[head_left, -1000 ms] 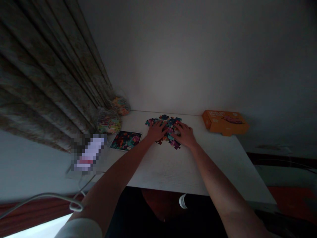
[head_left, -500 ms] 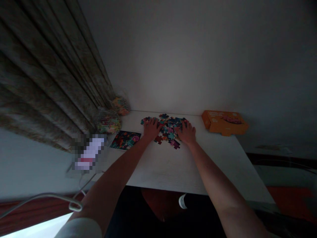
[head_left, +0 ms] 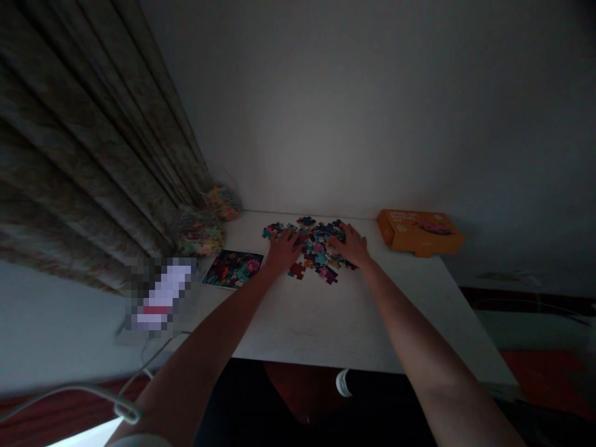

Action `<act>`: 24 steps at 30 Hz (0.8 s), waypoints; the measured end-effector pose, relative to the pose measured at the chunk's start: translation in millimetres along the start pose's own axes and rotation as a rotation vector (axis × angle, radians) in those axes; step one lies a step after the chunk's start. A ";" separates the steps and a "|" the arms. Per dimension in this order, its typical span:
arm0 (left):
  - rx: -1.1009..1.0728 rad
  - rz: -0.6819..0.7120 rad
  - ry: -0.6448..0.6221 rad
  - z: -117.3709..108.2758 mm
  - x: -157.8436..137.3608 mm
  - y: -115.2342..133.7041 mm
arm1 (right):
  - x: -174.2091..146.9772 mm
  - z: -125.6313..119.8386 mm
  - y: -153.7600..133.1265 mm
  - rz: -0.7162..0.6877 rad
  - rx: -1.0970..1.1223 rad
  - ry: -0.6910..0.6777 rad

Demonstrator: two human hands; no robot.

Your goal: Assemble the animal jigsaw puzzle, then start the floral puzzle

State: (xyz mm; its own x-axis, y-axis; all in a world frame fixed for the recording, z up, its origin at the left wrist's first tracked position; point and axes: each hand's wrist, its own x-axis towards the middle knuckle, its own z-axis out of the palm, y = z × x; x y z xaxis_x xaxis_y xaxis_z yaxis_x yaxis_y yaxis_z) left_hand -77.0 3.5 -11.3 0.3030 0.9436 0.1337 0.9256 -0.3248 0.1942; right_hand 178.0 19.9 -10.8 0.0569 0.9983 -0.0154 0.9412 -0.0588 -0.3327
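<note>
Loose jigsaw puzzle pieces (head_left: 319, 257) in dark, teal, red and purple colours lie in a heap near the back of a white table (head_left: 307, 316). My left hand (head_left: 283, 249) rests on the left side of the heap, fingers spread over the pieces. On the right side, my right hand (head_left: 350, 247) lies with its fingers apart, touching pieces; some are hidden under both palms. A purple piece (head_left: 328, 274) and a reddish piece (head_left: 297, 270) sit at the heap's front edge. Left of my left hand is a flat picture card (head_left: 234, 268) with a colourful floral print.
An orange box (head_left: 421, 233) stands at the table's back right. Two clear bags of colourful pieces (head_left: 199, 239) sit at the back left by the curtain (head_left: 88, 130). A blurred-out phone-like object (head_left: 165, 292) and a white cable (head_left: 125, 406) are at the left.
Both hands stay on the heap, with only slight shifts of the fingers and pieces. A few pieces now show beside my right palm. The view has tilted a little.
</note>
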 end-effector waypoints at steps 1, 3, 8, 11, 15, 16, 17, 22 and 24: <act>0.000 -0.028 0.011 -0.5 1.0 -1.1 | -5.9 -0.9 0.6 -0.017 0.009 0.047; 0.004 -0.081 0.041 -1.4 3.7 -4.3 | -22.9 -0.9 -0.8 -0.049 -0.009 0.118; 0.009 -0.153 0.003 -1.8 11.5 -13.3 | -76.7 10.5 -16.2 -0.211 -0.071 0.112; 0.014 -0.141 -0.012 -1.5 14.8 -16.4 | -92.2 18.0 -23.3 -0.297 -0.106 0.069; 0.015 -0.145 -0.005 -4.1 20.5 -20.0 | -80.5 19.5 -21.2 -0.262 -0.117 0.064; 0.012 -0.149 -0.005 -5.3 22.5 -21.3 | -74.3 19.0 -19.2 -0.253 -0.112 0.067; 0.010 -0.157 -0.006 -6.6 24.8 -22.8 | -68.1 18.6 -17.1 -0.249 -0.104 0.072; 0.025 -0.189 0.031 -11.2 31.2 -26.7 | -43.5 20.6 -8.7 -0.203 -0.054 0.133; 0.039 -0.166 0.056 -11.6 26.3 -22.8 | -36.9 22.5 -7.0 -0.159 -0.036 0.164</act>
State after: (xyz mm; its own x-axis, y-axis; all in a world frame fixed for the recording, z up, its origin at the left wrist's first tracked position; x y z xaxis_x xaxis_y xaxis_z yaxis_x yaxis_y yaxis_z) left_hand -92.9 34.9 -0.9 0.1336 0.9785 0.1572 0.9703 -0.1614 0.1800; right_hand 161.9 -16.4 -29.1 -0.0424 0.9810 0.1895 0.9537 0.0963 -0.2850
